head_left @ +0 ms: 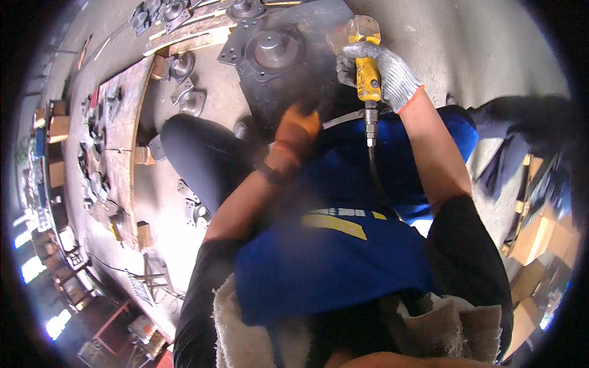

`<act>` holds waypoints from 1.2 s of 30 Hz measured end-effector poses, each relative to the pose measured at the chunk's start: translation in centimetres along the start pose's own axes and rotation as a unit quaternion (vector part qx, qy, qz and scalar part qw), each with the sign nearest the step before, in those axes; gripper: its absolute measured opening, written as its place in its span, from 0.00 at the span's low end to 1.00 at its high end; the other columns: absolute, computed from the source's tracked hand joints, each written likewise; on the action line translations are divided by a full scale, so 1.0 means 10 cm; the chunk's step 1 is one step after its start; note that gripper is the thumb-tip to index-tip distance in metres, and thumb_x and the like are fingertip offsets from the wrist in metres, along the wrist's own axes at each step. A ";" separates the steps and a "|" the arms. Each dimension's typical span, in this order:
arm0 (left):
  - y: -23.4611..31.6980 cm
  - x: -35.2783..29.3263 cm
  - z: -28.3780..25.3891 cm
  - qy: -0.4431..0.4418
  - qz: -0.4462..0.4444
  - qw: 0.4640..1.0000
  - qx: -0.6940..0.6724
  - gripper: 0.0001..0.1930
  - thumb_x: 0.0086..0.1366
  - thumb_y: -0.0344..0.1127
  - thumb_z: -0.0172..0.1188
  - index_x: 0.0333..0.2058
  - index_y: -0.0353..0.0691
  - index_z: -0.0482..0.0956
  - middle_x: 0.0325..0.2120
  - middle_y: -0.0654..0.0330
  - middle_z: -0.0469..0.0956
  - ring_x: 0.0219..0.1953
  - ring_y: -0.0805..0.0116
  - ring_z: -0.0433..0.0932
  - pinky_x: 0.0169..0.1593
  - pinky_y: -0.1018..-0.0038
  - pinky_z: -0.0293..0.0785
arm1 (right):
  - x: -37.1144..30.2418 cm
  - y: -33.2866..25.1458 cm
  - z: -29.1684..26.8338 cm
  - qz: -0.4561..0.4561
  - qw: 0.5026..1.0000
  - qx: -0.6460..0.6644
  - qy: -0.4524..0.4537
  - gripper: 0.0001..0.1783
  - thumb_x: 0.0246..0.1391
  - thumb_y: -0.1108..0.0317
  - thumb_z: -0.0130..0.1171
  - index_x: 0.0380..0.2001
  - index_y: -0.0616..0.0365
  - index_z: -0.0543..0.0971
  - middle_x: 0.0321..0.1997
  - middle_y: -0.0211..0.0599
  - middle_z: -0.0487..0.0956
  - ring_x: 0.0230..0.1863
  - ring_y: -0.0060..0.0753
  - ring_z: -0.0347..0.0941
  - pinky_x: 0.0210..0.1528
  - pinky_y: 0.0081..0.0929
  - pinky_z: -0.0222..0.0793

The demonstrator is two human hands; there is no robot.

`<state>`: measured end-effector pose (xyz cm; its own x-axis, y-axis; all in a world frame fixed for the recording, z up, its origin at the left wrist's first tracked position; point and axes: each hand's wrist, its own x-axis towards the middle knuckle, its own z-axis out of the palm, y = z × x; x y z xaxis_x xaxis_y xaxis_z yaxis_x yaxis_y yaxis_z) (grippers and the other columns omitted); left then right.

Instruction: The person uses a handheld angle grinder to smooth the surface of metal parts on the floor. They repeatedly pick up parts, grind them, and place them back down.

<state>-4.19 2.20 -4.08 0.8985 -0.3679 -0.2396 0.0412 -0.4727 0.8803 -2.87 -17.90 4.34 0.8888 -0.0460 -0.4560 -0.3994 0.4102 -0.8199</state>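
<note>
My right hand (389,70), in a grey knitted glove with an orange cuff, is wrapped round a yellow air grinder (368,76). The grinder's head points away from me, and a metal coupling (370,126) joins its rear to a dark hose (375,175). My left hand (299,126), in an orange glove, is at the near side of a dark work surface (264,101). Its fingers are smeared and in shadow, so what they touch is unclear. Beyond it, a grey metal flange part (273,50) with a round raised hub lies on that surface.
More flange parts (191,101) lie on the floor to the left. A low wooden platform (132,135) there carries several metal parts. Farther parts rest on wooden slats (190,35) at the top. Cardboard boxes (534,239) stand at the right.
</note>
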 end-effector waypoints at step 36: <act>-0.71 0.14 -0.58 0.226 0.101 0.961 0.125 0.13 0.61 0.37 0.53 0.40 0.38 0.78 0.41 0.52 0.77 0.45 0.56 0.75 0.49 0.68 0.70 | -0.21 0.30 -0.04 0.110 0.979 -0.139 -0.104 0.20 0.44 0.60 0.66 0.36 0.64 0.76 0.27 0.37 0.78 0.28 0.30 0.76 0.35 0.25 0.74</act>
<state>-0.69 9.72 -8.27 0.9774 -0.1137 0.1781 -0.2097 -0.6264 0.7508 -6.08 -16.91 2.67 0.7893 0.2132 -0.5759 -0.6066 0.1249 -0.7851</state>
